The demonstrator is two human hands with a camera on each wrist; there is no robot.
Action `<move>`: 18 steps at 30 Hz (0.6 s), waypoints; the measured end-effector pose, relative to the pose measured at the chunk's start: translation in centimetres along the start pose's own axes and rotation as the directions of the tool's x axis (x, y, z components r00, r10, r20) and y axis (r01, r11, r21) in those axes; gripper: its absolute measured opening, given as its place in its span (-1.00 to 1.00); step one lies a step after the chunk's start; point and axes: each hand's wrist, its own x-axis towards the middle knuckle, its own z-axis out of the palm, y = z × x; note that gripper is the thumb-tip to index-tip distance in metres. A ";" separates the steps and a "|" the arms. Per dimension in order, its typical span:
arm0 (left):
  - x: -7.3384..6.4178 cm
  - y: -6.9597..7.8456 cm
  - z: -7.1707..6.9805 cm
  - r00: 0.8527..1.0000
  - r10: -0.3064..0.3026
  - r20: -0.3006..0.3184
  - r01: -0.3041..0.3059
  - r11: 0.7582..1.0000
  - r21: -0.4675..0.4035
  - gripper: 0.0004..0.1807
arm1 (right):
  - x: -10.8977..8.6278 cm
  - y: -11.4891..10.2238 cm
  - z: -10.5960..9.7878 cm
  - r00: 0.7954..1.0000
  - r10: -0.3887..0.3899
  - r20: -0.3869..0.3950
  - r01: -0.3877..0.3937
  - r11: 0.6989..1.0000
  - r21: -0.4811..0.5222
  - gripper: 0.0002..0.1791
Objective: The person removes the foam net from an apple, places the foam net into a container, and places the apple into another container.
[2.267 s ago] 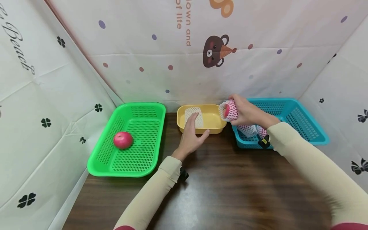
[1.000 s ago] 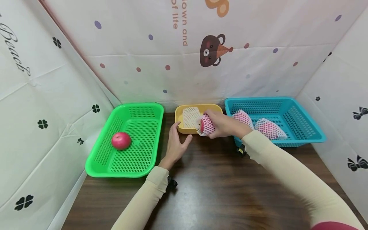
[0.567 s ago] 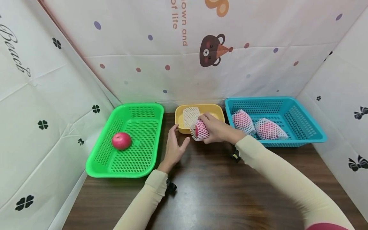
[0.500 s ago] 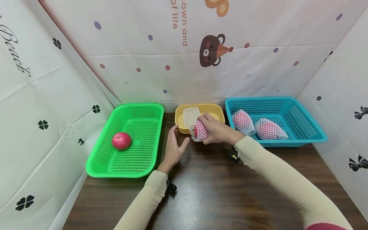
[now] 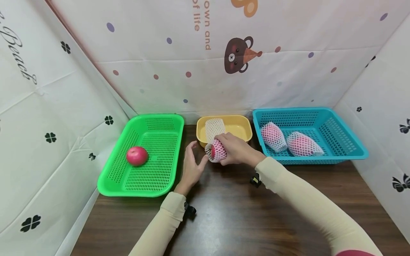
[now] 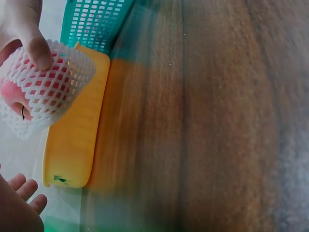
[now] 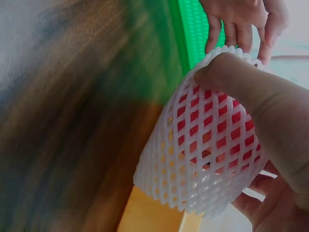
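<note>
My right hand (image 5: pixel 238 151) grips a red apple (image 6: pixel 12 94) wrapped in a white foam net sleeve (image 7: pixel 193 145), in front of the yellow basin. Part of the apple with its stem shows at the sleeve's mouth, which faces left. Just left of it, my left hand (image 5: pixel 191 170) is spread, thumb near the sleeve's edge, holding nothing. In the right wrist view the left-hand fingers (image 7: pixel 231 31) appear beyond the sleeve. A flat, empty foam net (image 5: pixel 214 128) lies in the yellow basin (image 5: pixel 238 129).
On the left, a green basket (image 5: pixel 157 177) contains one bare red apple (image 5: pixel 137 156). A blue basket (image 5: pixel 339 135) at right holds two netted apples, one netted apple (image 5: pixel 273 136) beside another netted apple (image 5: pixel 302 144). Cloth-covered walls (image 5: pixel 205 89) stand behind and at both sides of the brown table (image 5: pixel 243 213).
My right hand has carried the netted apple left and nearer, from beside the blue basket to in front of the yellow basin. My left hand has drawn back from over the basin.
</note>
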 end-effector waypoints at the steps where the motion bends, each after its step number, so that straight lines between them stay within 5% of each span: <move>1: -0.1 0.0 -0.1 1.000 -0.002 -0.001 0.002 1.000 -0.006 -0.22 | 0.1 -0.1 0.2 1.000 -0.003 -0.002 0.003 1.000 -0.002 0.04; 18: -0.6 -0.5 -0.5 0.999 -0.041 -0.012 0.041 0.999 -0.010 -0.23 | 0.2 -1.2 2.9 0.999 -0.027 -0.021 0.029 0.994 0.110 0.02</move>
